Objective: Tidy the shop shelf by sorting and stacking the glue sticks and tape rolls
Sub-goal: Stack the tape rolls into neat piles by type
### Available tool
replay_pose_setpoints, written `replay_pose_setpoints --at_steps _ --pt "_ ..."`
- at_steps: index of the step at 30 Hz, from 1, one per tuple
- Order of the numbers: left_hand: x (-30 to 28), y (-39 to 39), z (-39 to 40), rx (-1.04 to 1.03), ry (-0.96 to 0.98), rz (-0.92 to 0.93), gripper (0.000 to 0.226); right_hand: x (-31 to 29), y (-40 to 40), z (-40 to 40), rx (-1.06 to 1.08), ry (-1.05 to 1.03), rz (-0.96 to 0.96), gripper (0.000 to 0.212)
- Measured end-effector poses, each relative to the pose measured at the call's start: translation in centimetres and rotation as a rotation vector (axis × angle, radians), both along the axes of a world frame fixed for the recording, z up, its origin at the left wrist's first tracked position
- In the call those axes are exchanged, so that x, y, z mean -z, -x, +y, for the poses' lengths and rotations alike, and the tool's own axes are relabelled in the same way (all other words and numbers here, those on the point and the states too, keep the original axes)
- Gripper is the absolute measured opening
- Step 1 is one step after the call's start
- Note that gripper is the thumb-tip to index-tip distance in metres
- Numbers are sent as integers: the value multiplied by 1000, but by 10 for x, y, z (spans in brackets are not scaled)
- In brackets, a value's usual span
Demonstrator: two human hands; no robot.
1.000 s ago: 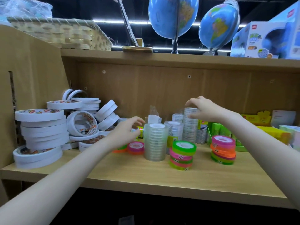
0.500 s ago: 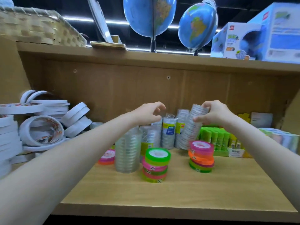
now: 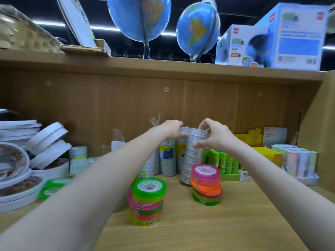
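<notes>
Wooden shelving fills the view: a light-wood shelf (image 3: 235,223) carries the stock, closed behind by a brown back panel (image 3: 126,105) and roofed by an upper shelf (image 3: 163,67).

Right hand (image 3: 215,136): fingers curled round the top of a tall tilted stack of clear tape rolls (image 3: 192,156), thumb on the near side lower down. The stack leans, its base on the shelf just behind the right coloured pile.

Left hand (image 3: 170,130): fingers curled on the top of an adjacent wrapped clear tape stack (image 3: 183,131), touching the same upper area from the left. Both forearms extend from the lower corners of the view.

Around the hands:
- Further wrapped clear tape stacks (image 3: 166,160) with blue and yellow labels stand upright against the back panel, just left of the tilted stack.
- A pile of pink, orange and green tape rolls (image 3: 206,185) stands directly in front of the tilted stack.
- A second coloured pile (image 3: 147,201), green roll on top, stands nearer and to the left, apart from the first.
- Green glue sticks (image 3: 226,162) stand upright in a display tray right of the hands.
- Yellow boxes (image 3: 268,154) and pale pastel rolls (image 3: 297,162) occupy the right end.
- White tape rolls (image 3: 49,142) are heaped at the left end, some flat, some tilted.

Upper shelf: two globes (image 3: 197,29), a blue and white box (image 3: 290,37), a woven basket (image 3: 25,37).
</notes>
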State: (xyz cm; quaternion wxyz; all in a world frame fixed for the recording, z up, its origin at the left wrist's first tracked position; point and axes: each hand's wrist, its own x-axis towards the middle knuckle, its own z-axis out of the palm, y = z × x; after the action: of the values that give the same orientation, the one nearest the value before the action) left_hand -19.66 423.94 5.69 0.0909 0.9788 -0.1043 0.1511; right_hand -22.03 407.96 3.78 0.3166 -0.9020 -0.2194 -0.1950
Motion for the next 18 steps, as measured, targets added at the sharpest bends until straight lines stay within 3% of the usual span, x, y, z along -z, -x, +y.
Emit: replay_pose_setpoints --at_steps 3,8,11,15,18 --pt "-3 -1 4 12 -53 55 33 -1 -2 6 24 58 -40 48" --pt "-12 5 22 -31 -133 117 41 -2 -6 19 68 101 -54 48" --pt "-10 3 33 -8 -77 114 33 -1 -13 29 91 158 -94 48" --pt "-9 6 42 4 12 73 58 2 -28 40 113 239 -143 55" --pt "-11 16 56 23 102 0 49 3 -35 42 104 258 -143 58"
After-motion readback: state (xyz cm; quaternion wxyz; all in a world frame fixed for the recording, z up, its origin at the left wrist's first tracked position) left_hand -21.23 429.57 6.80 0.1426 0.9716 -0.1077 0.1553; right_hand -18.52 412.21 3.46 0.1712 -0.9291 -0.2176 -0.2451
